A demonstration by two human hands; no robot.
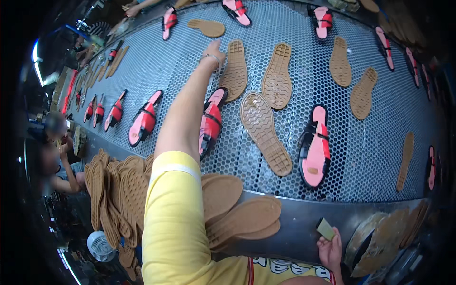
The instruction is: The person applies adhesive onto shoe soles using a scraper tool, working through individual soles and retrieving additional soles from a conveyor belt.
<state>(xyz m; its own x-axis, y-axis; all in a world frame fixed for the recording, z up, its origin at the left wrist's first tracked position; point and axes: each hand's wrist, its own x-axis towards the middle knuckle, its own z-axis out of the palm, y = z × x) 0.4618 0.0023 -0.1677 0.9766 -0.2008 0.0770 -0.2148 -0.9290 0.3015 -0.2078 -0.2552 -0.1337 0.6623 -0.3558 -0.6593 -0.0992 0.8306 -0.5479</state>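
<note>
My left arm, in a yellow sleeve, stretches far over a perforated metal conveyor (190, 71). My left hand (213, 51), with a bracelet at its wrist, is at the left edge of a tan shoe sole (236, 71); its fingers are too hidden to tell their grip. Another sole (209, 28) lies just beyond it. Beside my forearm is a pink-and-black sandal (211, 124) with a red strap. Low on the right, my right hand (330, 249) is closed on a small flat greenish block with a dark edge (325, 229). Two patterned soles, one (277, 76) and another (265, 133), lie in the middle.
Stacked tan soles (118, 190) crowd the near left, with more soles (251, 216) on the metal ledge (304, 213). Several sandals (315, 147) and soles are spread over the conveyor. Stained sheets (380, 240) stand at the near right. A person (64, 161) sits at the left.
</note>
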